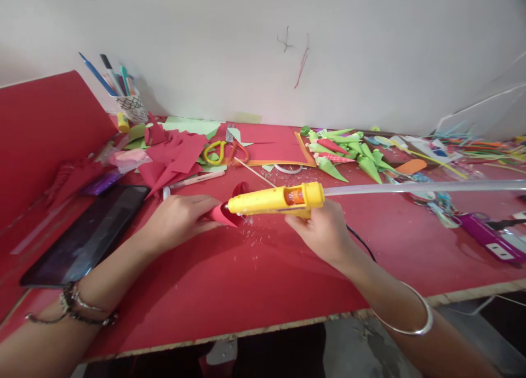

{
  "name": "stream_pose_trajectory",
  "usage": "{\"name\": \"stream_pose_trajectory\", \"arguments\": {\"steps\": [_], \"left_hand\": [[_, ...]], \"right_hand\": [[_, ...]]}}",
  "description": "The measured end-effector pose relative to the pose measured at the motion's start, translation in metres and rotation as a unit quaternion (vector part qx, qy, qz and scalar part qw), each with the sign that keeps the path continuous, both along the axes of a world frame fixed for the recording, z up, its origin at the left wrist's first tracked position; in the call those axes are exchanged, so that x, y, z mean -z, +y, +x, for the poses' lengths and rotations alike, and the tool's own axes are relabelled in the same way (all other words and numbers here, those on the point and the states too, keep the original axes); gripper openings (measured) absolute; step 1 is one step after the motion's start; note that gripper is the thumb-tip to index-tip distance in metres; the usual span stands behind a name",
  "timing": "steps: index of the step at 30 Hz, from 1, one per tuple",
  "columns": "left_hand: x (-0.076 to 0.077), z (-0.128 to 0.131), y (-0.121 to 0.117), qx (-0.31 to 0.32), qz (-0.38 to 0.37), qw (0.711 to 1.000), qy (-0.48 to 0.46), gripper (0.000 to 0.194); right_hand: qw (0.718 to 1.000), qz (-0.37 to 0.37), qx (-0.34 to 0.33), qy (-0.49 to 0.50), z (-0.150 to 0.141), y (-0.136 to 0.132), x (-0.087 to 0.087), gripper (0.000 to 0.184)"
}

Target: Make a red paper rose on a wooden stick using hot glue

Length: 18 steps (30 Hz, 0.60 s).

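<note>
a yellow hot-glue gun (269, 200) is held near the middle of the red tabletop (246, 296), its handle wrapped by the fingers of the right hand (329, 233); whether the trigger is being pressed cannot be told. a piece of curved red paper (223, 216) is pinched between the thumb and fingers of the left hand (176, 219), and the dark nozzle is brought right up to its hollow (whether the two are touching is hard to make out). a long clear glue stick (411, 187) is seen sticking out of the back of the gun toward the right, and a black cord (364, 244) is partly hidden behind the right hand. pale shreds are scattered on the red surface under the gun. beside the left forearm a dark smartphone (90, 233) is laid flat, and beyond the left hand red paper scraps (176, 156) are heaped, with scissors (222, 150) placed just to their right. farther right, green paper cones (361, 156) are bunched together near the wall, a few red ones mixed in. a purple power strip (489, 238) is set at the right side.
</note>
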<state>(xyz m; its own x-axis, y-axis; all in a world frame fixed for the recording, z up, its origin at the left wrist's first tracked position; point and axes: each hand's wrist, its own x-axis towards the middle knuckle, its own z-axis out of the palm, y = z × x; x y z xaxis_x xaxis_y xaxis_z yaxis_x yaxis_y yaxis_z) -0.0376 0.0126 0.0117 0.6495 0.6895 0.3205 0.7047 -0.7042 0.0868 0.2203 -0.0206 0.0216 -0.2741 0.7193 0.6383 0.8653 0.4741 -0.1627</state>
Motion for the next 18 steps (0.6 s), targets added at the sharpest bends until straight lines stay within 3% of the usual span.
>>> {"name": "stream_pose_trajectory", "arguments": {"steps": [6, 18], "left_hand": [[-0.0009, -0.0018, -0.0001, 0.031, 0.016, 0.999, -0.016, 0.028], [0.001, -0.0045, 0.0009, -0.018, -0.001, 1.0, -0.023, 0.022]], "right_hand": [[0.998, -0.039, -0.028, 0.029, 0.0004, -0.0011, -0.0001, 0.013], [0.997, -0.063, -0.038, 0.03, 0.0015, -0.0015, -0.0025, 0.017]]}}
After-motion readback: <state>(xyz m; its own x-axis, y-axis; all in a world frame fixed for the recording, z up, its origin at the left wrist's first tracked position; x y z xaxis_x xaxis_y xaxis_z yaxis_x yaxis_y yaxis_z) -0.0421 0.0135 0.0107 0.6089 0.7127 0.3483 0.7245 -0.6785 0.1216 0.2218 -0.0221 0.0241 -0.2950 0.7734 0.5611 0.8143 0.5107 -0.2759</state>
